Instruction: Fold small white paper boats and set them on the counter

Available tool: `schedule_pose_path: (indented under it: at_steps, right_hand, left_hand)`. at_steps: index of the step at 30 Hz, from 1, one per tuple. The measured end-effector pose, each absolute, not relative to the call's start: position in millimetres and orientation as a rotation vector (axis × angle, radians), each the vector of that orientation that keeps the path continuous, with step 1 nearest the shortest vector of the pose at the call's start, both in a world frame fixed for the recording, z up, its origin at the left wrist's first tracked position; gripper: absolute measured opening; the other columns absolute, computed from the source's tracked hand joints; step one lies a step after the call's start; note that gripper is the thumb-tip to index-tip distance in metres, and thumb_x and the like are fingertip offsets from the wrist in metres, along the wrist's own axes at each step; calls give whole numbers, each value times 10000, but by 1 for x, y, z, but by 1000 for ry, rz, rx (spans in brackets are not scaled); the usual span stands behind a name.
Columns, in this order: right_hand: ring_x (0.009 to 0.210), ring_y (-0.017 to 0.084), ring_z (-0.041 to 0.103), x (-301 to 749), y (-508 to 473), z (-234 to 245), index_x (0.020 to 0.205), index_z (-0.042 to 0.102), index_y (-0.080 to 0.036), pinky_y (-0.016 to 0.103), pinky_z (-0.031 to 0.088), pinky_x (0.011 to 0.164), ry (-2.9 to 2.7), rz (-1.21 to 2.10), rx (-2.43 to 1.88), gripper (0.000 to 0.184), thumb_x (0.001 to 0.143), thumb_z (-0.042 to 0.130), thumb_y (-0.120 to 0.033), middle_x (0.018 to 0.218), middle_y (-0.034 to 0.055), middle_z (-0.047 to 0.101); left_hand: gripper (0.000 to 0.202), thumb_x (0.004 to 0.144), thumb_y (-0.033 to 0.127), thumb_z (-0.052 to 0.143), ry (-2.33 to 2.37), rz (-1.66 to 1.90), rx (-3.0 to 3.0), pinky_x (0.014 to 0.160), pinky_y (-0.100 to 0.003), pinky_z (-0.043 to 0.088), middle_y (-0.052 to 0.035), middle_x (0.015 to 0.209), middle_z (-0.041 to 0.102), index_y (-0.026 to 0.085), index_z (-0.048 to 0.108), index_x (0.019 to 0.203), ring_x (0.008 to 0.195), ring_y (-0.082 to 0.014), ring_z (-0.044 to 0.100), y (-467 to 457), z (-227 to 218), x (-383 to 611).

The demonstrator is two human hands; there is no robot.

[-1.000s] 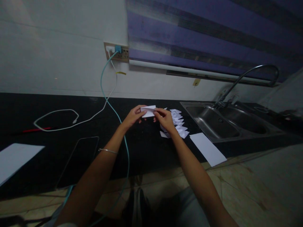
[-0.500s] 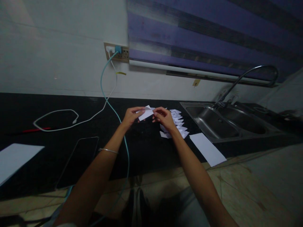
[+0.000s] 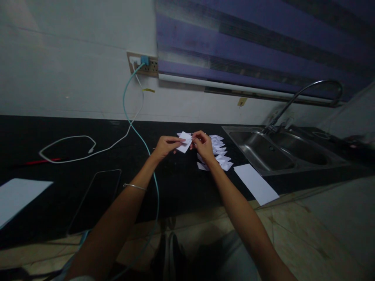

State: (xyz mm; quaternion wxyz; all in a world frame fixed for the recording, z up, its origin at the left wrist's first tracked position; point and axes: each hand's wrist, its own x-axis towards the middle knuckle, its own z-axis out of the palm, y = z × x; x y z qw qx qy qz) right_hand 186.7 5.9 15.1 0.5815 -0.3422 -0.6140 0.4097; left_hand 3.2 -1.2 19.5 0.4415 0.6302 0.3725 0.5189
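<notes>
A small folded piece of white paper [image 3: 184, 146] is held up between both hands above the black counter. My left hand [image 3: 166, 147] pinches its left side, thumb on top. At its right edge, my right hand [image 3: 202, 145] grips the paper between thumb and fingertips. Several folded white paper pieces [image 3: 219, 150] lie in rows on the counter, just behind and right of my right hand, which hides part of them. The underside of the held paper is out of sight.
A stack of white paper [image 3: 256, 183] lies by the steel sink [image 3: 272, 156]; more white sheets [image 3: 22, 197] are at far left. A dark phone-like slab [image 3: 95, 201], a red pen-like object [image 3: 43, 161], a white cable [image 3: 72, 160] and a teal cord [image 3: 157, 187] cross the counter.
The held paper has turned to stand more like a diamond, with a fold opened slightly near its right side. Both hands keep hold of it and have shifted only a little.
</notes>
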Motion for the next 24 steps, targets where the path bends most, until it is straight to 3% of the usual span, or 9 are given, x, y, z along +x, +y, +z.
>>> schedule_pose_path:
  at_steps: [3,8,14,19,24]
  right_hand:
    - [544,104,532,188,8,15,796,526,-232,251,492,510,-1428,884,-826,64,774,574,-267,690,-32,528]
    - [570,126,549,188,3,17,809,533,-231,284,506,562,-1503,900,-825,111,771,608,-304,692,-24,552]
    - [643,141,577,188,0,18,809,573,-218,317,525,624,-1565,932,-758,115,763,625,-311,817,7,595]
    - [655,150,587,189,1,18,826,597,-214,336,521,663,-1591,901,-750,123,762,637,-311,822,14,611]
    - [761,170,591,188,1,16,818,623,-213,343,505,740,-1641,808,-787,92,770,630,-291,827,19,619]
  left_hand:
    - [261,675,287,723,886,1224,1593,446,-215,420,-61,711,692,140,740,891,494,-97,537,-4,22,2]
    - [248,788,411,613,774,1145,1507,433,-194,414,-40,791,671,211,624,934,554,-110,583,-5,27,3]
    - [257,750,373,672,718,974,1468,411,-188,378,-13,720,653,219,488,840,528,-124,606,-6,29,7]
    - [280,750,379,671,736,1073,1334,482,-208,433,-22,742,663,202,467,825,572,-132,628,-2,23,9]
    - [375,687,365,744,856,1104,1332,532,-208,451,-20,767,680,183,531,936,632,-131,636,4,14,12]
